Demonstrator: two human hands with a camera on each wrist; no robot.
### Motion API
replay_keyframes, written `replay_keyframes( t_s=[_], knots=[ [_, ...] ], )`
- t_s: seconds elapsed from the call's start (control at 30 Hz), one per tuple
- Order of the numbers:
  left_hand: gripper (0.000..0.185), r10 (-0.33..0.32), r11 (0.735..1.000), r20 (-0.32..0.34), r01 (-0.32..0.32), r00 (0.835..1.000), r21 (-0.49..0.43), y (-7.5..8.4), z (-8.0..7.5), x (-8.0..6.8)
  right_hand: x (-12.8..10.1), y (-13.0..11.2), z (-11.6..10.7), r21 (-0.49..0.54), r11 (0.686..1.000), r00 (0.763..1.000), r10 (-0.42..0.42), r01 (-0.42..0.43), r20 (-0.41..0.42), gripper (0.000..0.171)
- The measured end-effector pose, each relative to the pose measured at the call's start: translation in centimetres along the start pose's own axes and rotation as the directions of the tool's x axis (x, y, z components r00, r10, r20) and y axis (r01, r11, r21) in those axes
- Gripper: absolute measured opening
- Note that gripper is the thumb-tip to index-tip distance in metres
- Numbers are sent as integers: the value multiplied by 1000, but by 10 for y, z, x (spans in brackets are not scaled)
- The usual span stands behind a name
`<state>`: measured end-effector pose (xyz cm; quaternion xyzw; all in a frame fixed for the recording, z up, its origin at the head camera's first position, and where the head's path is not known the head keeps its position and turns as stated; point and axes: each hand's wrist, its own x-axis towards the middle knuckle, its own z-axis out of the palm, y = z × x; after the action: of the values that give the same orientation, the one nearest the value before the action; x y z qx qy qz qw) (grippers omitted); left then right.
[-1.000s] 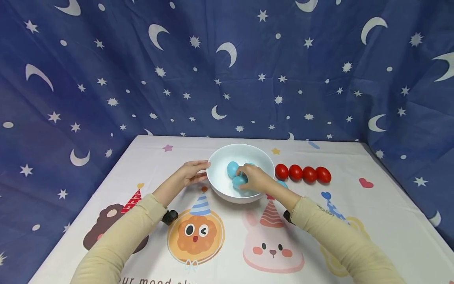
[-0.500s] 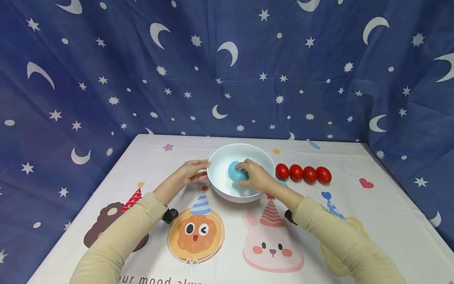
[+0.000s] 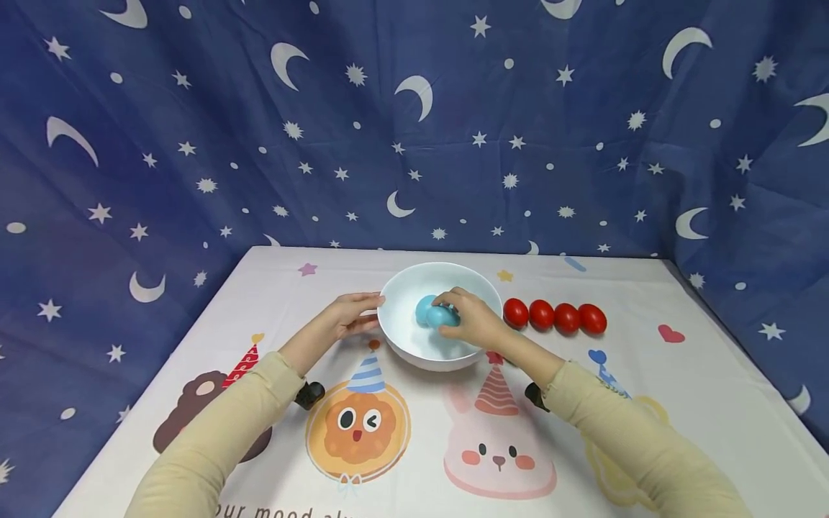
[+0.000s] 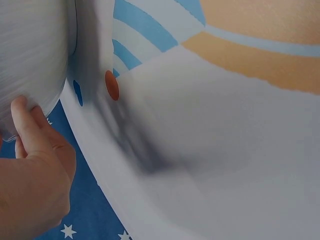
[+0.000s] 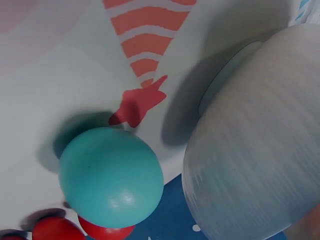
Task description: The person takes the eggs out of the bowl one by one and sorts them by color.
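A white bowl (image 3: 404, 338) stands on the table, with blue eggs inside. My left hand (image 3: 352, 315) holds it at its left rim; in the left wrist view, fingers (image 4: 30, 125) lie against its outer wall. My right hand (image 3: 473, 320) reaches over the right rim and pinches a blue egg (image 3: 440, 317) between thumb and fingers. Another blue egg (image 3: 423, 309) shows just left of it, partly covered. In the right wrist view, one more blue egg (image 5: 111, 177) lies on the table outside the bowl; my right forearm mostly hides it in the head view.
Several red eggs (image 3: 541, 315) lie in a row right of the bowl. The white tablecloth (image 3: 278, 288) carries printed cartoon figures. Behind the table hangs a blue curtain (image 3: 337, 129) with moons and stars. A black wrist strap part (image 3: 309, 395) shows under the left sleeve.
My right hand has shifted slightly to the right and away from me within the bowl, carrying the pinched blue egg. My left hand stays at the rim.
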<state>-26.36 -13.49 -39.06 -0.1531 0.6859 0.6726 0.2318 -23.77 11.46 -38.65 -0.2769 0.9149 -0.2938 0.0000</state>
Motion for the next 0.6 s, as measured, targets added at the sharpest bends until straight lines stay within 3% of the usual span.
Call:
replay_keyframes(
  t_s=[0.6],
  knots=[
    [52, -7, 1000, 6, 7, 1000, -10, 1, -1, 0, -17, -7, -17, 24, 999, 999, 26, -25, -44, 41]
  ],
)
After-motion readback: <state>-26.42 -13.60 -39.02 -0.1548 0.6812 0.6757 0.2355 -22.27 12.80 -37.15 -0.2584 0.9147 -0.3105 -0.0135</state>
